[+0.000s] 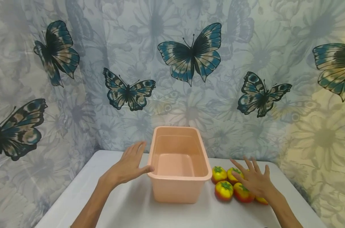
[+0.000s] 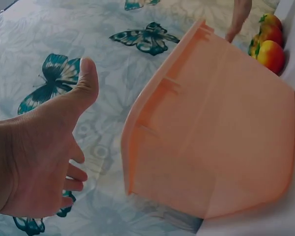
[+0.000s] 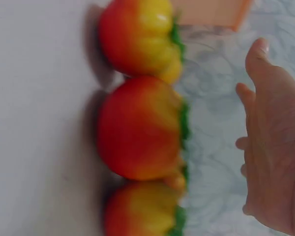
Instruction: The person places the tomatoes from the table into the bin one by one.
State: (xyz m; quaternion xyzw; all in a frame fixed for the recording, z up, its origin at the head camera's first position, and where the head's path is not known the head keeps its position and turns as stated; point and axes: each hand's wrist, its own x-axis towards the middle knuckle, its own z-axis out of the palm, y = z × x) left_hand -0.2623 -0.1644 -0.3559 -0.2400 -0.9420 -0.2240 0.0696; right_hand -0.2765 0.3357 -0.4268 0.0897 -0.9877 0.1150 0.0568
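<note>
A peach-coloured plastic tub [image 1: 176, 191] stands on the white table, and its visible inside holds nothing. My left hand [image 1: 128, 164] is beside the tub's left rim with fingers spread; in the left wrist view a gap shows between hand [image 2: 49, 157] and tub [image 2: 221, 132]. To the right of the tub sit several red-and-yellow fruits with green leafy tops, which look like persimmons [image 1: 224, 190]. Over them hovers my right hand [image 1: 256, 180], fingers spread, holding nothing. The right wrist view shows a row of these persimmons [image 3: 140, 128] apart from the hand [image 3: 275, 142]. Some fruits are partly hidden beneath it.
The white table [image 1: 127, 205] reaches back to a cloth backdrop [image 1: 189, 107] printed with butterflies and flowers. This cloth also hangs along the left and right sides. The tub's far end stands close to the back cloth.
</note>
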